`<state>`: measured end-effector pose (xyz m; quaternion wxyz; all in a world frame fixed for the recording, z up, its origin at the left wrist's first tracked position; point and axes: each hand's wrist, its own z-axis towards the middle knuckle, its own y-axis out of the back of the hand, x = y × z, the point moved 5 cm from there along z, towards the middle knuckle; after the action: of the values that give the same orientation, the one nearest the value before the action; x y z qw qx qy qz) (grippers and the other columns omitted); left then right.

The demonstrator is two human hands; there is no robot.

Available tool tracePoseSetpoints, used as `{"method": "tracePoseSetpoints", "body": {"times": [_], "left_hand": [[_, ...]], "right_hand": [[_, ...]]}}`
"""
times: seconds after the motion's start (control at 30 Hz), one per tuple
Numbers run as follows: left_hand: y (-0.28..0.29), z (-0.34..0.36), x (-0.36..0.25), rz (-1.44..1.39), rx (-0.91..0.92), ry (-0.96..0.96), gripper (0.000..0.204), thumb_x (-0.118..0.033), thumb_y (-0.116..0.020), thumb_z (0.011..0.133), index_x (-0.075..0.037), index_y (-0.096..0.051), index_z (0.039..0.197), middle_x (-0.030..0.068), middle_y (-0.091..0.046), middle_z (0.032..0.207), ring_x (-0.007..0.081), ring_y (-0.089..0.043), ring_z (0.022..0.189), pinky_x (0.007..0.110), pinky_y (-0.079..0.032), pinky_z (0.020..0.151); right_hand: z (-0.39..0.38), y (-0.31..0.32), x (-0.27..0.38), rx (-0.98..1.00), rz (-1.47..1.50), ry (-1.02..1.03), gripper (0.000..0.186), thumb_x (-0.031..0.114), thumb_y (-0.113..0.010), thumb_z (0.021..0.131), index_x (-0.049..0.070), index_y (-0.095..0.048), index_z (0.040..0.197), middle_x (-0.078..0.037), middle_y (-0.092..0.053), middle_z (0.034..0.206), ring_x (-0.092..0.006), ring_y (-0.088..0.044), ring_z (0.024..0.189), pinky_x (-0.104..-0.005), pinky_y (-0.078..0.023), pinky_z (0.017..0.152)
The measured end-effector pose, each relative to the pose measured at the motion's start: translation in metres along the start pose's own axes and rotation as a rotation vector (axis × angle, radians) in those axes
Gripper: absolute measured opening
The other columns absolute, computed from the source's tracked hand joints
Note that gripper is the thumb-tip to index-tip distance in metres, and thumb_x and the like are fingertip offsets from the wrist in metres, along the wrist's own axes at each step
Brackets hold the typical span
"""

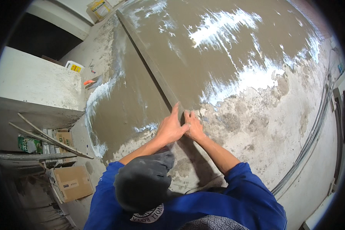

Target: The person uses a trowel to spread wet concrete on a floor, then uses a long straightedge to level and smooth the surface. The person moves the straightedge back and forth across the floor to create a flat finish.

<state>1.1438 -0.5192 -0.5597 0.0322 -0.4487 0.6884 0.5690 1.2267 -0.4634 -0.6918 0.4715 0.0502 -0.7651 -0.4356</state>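
A long, narrow grey straightedge [148, 65] lies across a broad layer of wet grey-brown mortar [130, 92], running from the far left toward me. Its near end is in both my hands. My left hand [171, 126] grips the left side, index finger stretched along the bar and thumb pointing right. Close beside it, my right hand [193, 124] wraps its fingers over the bar's right edge. Some of the fingers under the bar are hidden. White, shiny wet streaks [234, 30] show over the mortar to the right of the bar.
Bare rough concrete [257, 122] borders the mortar. An orange-handled trowel [89, 82] and a white jug [74, 66] lie at the left, a yellow-white bag [99, 9] at the far left. Cardboard boxes [72, 183] and pipes [53, 140] stand near left; cables [314, 134] run along the right.
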Motion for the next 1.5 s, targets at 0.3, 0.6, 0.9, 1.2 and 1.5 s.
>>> {"method": "tracePoseSetpoints", "body": {"times": [0.3,0.6,0.9,1.2,1.5], "left_hand": [[0.058,0.177,0.157,0.027,-0.19,0.299,0.108,-0.052,-0.072,0.081,0.007,-0.02,0.153,0.0335,-0.044,0.145,0.0437,-0.049,0.132,0.045,-0.041,0.11],[0.069,0.323,0.203,0.054,-0.127,0.425,0.12,-0.062,-0.069,0.08,0.002,-0.003,0.157,0.028,-0.054,0.139,0.0412,-0.053,0.129,0.05,-0.041,0.108],[0.072,0.342,0.201,-0.024,-0.088,0.429,0.124,-0.039,-0.077,0.074,0.005,0.006,0.155,0.0285,-0.059,0.13,0.0373,-0.06,0.12,0.043,-0.05,0.1],[0.102,0.402,0.221,-0.038,-0.148,0.417,0.124,-0.036,-0.079,0.072,0.005,0.004,0.155,0.0279,-0.058,0.133,0.0368,-0.059,0.122,0.043,-0.049,0.102],[0.085,0.383,0.212,-0.041,-0.084,0.426,0.124,-0.036,-0.08,0.076,0.006,0.006,0.155,0.0288,-0.053,0.139,0.0384,-0.055,0.128,0.043,-0.046,0.107]], "right_hand": [[0.004,-0.02,-0.001,0.015,0.06,-0.151,0.08,0.022,-0.086,0.071,0.002,-0.043,0.136,-0.026,-0.049,0.119,-0.0473,-0.059,0.105,-0.0522,-0.052,0.085],[0.023,-0.031,-0.005,0.146,0.009,-0.247,0.091,0.019,-0.087,0.068,0.007,-0.038,0.144,-0.025,-0.048,0.12,-0.047,-0.058,0.106,-0.0517,-0.052,0.086],[0.046,-0.026,-0.003,0.173,0.024,-0.323,0.083,0.016,-0.082,0.068,0.006,-0.042,0.14,-0.024,-0.048,0.12,-0.0483,-0.059,0.104,-0.0528,-0.052,0.085],[0.105,-0.019,0.014,0.131,-0.008,-0.269,0.081,0.017,-0.084,0.07,0.004,-0.043,0.138,-0.023,-0.05,0.117,-0.0459,-0.059,0.102,-0.0525,-0.052,0.082],[0.08,-0.022,0.008,0.108,-0.013,-0.236,0.072,0.016,-0.083,0.07,-0.002,-0.047,0.129,-0.022,-0.051,0.114,-0.0452,-0.059,0.099,-0.0517,-0.051,0.08]]}}
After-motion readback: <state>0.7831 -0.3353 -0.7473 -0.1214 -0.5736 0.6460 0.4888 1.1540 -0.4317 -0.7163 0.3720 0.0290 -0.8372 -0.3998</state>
